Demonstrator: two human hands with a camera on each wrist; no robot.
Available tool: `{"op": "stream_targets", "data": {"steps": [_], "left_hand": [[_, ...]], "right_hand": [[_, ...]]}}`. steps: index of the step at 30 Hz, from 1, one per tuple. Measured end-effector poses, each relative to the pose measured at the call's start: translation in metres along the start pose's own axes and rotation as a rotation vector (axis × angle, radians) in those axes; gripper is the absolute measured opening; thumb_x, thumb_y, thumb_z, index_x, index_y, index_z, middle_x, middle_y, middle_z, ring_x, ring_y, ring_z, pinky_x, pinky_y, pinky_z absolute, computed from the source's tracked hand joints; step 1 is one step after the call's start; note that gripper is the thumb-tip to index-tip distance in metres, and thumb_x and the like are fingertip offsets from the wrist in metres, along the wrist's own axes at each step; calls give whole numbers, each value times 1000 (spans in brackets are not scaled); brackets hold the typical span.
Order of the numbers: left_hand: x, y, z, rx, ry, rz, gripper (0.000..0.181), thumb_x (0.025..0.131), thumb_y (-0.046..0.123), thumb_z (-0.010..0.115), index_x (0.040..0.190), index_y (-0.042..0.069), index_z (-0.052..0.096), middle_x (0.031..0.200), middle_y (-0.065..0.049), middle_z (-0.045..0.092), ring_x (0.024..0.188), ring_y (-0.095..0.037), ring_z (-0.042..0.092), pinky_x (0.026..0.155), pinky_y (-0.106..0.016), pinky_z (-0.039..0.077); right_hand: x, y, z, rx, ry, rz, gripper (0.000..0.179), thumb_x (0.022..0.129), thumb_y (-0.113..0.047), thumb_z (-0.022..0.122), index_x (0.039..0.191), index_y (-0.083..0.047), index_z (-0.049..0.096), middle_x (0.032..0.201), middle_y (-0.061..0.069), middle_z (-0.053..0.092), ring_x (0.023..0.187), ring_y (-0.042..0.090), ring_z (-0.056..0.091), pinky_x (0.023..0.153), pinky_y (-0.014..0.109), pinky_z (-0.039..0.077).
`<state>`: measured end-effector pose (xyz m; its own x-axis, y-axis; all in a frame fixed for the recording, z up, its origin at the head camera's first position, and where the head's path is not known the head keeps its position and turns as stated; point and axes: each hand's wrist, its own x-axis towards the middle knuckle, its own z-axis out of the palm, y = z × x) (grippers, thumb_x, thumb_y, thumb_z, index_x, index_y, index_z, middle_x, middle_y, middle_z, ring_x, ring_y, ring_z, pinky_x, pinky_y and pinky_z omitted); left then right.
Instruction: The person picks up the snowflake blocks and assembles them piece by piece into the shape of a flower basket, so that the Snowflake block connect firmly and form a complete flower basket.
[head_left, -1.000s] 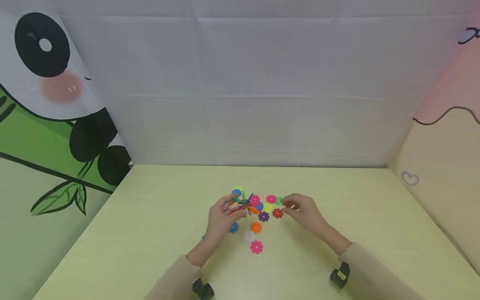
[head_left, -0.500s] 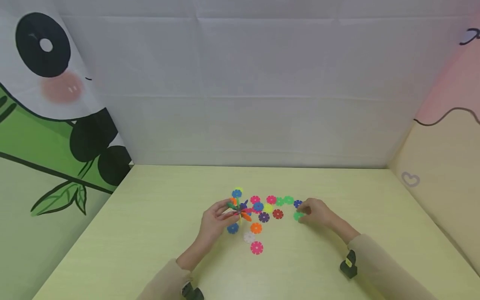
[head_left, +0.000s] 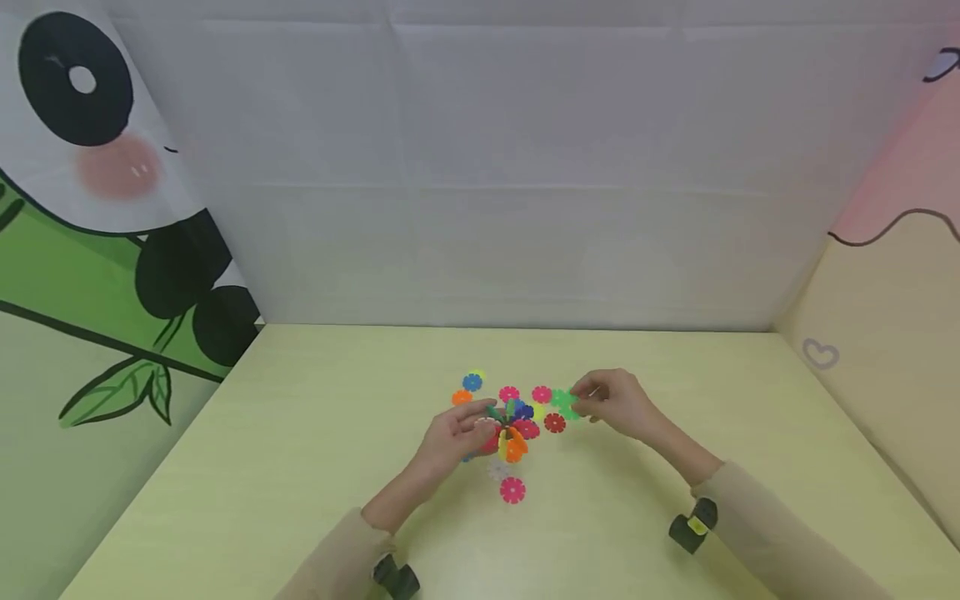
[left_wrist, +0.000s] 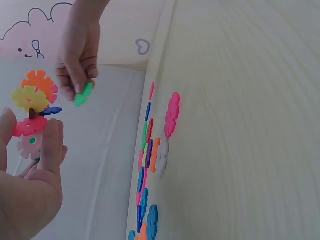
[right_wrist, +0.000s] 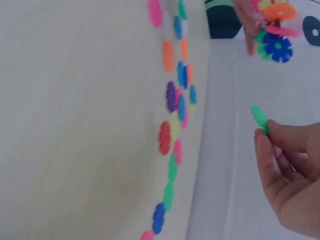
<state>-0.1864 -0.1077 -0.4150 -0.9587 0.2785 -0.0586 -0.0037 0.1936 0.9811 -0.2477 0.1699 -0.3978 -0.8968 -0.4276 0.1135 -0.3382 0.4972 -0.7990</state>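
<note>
Above the table, my left hand point(head_left: 453, 439) grips a cluster of joined snowflake discs point(head_left: 512, 429) in several colours, its thumb and fingers round one side. In the left wrist view the cluster point(left_wrist: 35, 107) shows yellow, orange, pink and blue discs, partly hidden by the fingers. To its right, my right hand point(head_left: 618, 403) pinches a single green snowflake disc point(right_wrist: 259, 118) between thumb and fingertips, also raised off the table. A gap separates the green disc from the cluster.
Loose notched discs lie flat under and around the hands, among them a pink disc point(head_left: 512, 490) nearest me, a red disc point(head_left: 555, 423) and a blue disc point(head_left: 472, 382). A white wall point(head_left: 480, 183) closes the table point(head_left: 247, 467) at the back.
My right hand has picked up a green disc from the right side and moved it up and left. The left hand has shifted right and turned the cluster.
</note>
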Motion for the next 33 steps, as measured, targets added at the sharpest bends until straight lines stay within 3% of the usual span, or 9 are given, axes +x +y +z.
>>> {"op": "stream_targets", "data": {"steps": [4, 6, 13, 22, 33], "left_hand": [[2, 0, 0, -6, -79, 10, 57, 100, 28, 58, 145, -2, 43, 132, -26, 62, 110, -32, 70, 95, -38, 57], [2, 0, 1, -18, -106, 14, 58, 100, 29, 58, 145, -2, 43, 131, -27, 62, 109, -31, 71, 95, -38, 58], [2, -1, 2, -26, -160, 31, 64, 99, 33, 59, 146, -5, 40, 136, -27, 59, 116, -32, 68, 96, -38, 57], [2, -1, -2, -23, -178, 51, 59, 100, 26, 59, 146, -6, 40, 139, -29, 55, 118, -36, 65, 94, -39, 58], [4, -5, -6, -5, -150, 48, 53, 100, 23, 58, 145, -1, 44, 131, -27, 58, 110, -28, 70, 94, -36, 58]], "right_hand": [[4, -28, 1, 56, 23, -13, 18, 88, -5, 70, 102, 6, 70, 89, 18, 72, 75, 21, 72, 66, 26, 60], [6, -38, 4, 80, 22, -22, 18, 89, -5, 70, 103, 6, 70, 91, 19, 73, 77, 24, 73, 67, 26, 61], [8, -52, 14, 99, -11, -23, 19, 89, -5, 69, 104, 6, 71, 91, 21, 73, 78, 29, 73, 72, 37, 63], [10, -53, 15, 85, -63, -3, 20, 89, -6, 69, 104, 6, 71, 92, 19, 74, 75, 16, 71, 72, 33, 61], [7, -55, 17, 85, -66, -1, 18, 88, -6, 70, 102, 5, 72, 90, 17, 75, 73, 13, 71, 69, 24, 59]]}}
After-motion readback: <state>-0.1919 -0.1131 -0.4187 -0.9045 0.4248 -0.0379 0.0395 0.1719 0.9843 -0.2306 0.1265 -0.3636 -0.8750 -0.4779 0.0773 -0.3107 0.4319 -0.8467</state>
